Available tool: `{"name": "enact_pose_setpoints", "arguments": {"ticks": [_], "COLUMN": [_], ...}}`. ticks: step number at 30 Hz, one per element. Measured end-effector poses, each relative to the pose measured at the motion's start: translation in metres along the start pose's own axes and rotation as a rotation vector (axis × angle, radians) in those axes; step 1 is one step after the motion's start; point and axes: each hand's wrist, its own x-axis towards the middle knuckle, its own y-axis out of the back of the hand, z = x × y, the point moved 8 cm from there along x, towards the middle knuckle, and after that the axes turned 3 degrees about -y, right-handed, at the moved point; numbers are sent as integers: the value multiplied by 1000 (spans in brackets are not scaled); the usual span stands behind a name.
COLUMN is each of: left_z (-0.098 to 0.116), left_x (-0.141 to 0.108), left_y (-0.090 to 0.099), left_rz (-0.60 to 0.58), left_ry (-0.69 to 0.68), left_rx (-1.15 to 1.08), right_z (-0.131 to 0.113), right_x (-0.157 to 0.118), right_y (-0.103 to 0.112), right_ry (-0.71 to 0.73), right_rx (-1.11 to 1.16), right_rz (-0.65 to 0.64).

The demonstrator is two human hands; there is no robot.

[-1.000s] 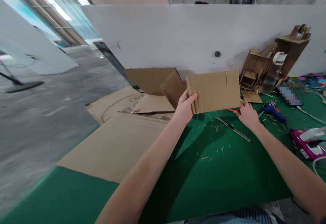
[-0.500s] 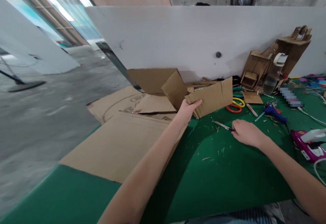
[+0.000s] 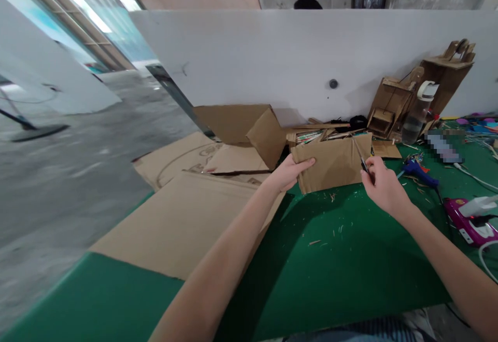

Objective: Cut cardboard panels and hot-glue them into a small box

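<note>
My left hand point(image 3: 290, 172) pinches the left end of a rectangular cardboard piece point(image 3: 330, 164), thumb on its front face. The piece is held up on edge over the green table point(image 3: 334, 259). My right hand point(image 3: 381, 183) is closed round the dark handle of a utility knife point(image 3: 361, 158). The knife's blade points up and lies against the right part of the cardboard piece, near a crease or slit at its top edge. Large flat cardboard sheets point(image 3: 182, 222) lie to the left of my left hand.
Behind the piece are wooden sticks point(image 3: 309, 136). To the right stand wooden models point(image 3: 392, 100) and a water bottle point(image 3: 418, 113). A blue glue gun point(image 3: 422, 172), a phone point(image 3: 443, 147) and a magenta power strip point(image 3: 469, 225) lie at right. A white partition point(image 3: 249, 56) rises behind.
The cardboard piece has shifted right and slightly down with my left hand. My right hand has risen, bringing the knife from above the table to the piece. A dark shape shows more above the partition.
</note>
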Motion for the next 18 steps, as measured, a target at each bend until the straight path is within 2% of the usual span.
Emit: {"name": "enact_pose_setpoints", "arguments": {"ticks": [3, 8, 18], "left_z": [-6, -10, -7], "left_x": [-1, -1, 0], "left_y": [-8, -12, -17], "left_rz": [-23, -33, -65], "left_ry": [11, 13, -52], "left_rx": [-27, -17, 31], "right_z": [3, -2, -25], "right_x": [1, 2, 2], "right_y": [-2, 0, 12], "right_ry": [-22, -40, -127], "right_rx": [-54, -118, -502], "right_rz": [32, 50, -26]}}
